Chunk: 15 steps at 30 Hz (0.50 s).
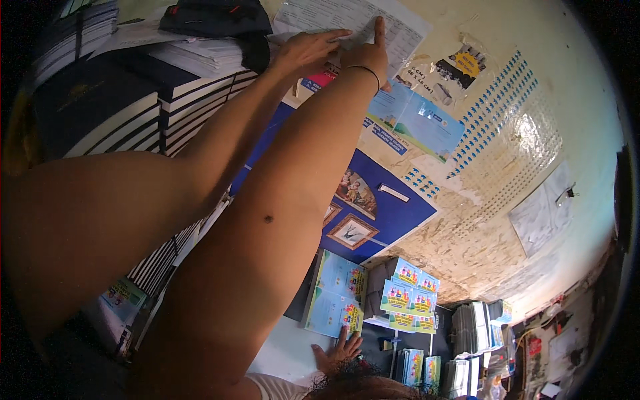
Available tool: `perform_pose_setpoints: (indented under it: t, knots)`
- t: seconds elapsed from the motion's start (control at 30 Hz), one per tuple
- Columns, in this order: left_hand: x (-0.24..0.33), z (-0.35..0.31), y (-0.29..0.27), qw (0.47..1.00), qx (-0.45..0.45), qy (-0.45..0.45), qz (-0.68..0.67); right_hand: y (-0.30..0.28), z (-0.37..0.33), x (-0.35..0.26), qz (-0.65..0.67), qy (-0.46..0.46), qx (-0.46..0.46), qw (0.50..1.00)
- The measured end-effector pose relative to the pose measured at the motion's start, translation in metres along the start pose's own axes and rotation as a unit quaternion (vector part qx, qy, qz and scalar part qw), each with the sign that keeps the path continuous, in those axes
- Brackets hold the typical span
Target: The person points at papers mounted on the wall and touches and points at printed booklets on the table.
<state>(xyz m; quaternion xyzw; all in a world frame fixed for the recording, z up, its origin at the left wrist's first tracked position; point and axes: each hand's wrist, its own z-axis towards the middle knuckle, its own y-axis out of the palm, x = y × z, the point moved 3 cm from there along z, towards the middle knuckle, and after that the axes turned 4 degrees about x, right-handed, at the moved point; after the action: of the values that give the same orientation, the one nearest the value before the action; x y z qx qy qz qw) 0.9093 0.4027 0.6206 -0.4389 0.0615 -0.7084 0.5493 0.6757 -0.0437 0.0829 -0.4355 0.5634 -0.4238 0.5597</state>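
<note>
Both my arms stretch up to a printed sheet of paper (413, 27) on the wall. My left hand (310, 52) lies against its lower left part, fingers stretched out toward the right. Just right of it, my right hand (367, 57) points up the sheet with its index finger straight; the other fingers are mostly hidden. A thin dark band (365, 68) circles my right wrist. Neither hand shows anything held. Below the hands, a light-blue poster (430, 123) and a dark-blue board (393, 200) with small framed pictures are on the wall.
Stacks of thick dark-covered books (100, 93) rise at the left, with a black bag (213, 19) on top. Colourful booklets (333, 293) are piled lower down. Another person's hand (340, 350) rests by them, with dark hair (367, 387) below. A clipped sheet (543, 213) hangs at right.
</note>
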Motion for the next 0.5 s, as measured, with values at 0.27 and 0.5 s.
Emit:
perform_pose_setpoints:
  t: [0.27, 0.5]
  knots:
    - [-0.001, 0.001, 0.001, 1.000, 0.005, 0.010, 0.000, 0.007, 0.002, 0.006, -0.007, 0.018, -0.001, 1.000]
    - [0.001, 0.003, 0.002, 1.000, 0.016, 0.017, 0.020, 0.015, 0.002, 0.016, -0.018, -0.002, 0.018, 1.000]
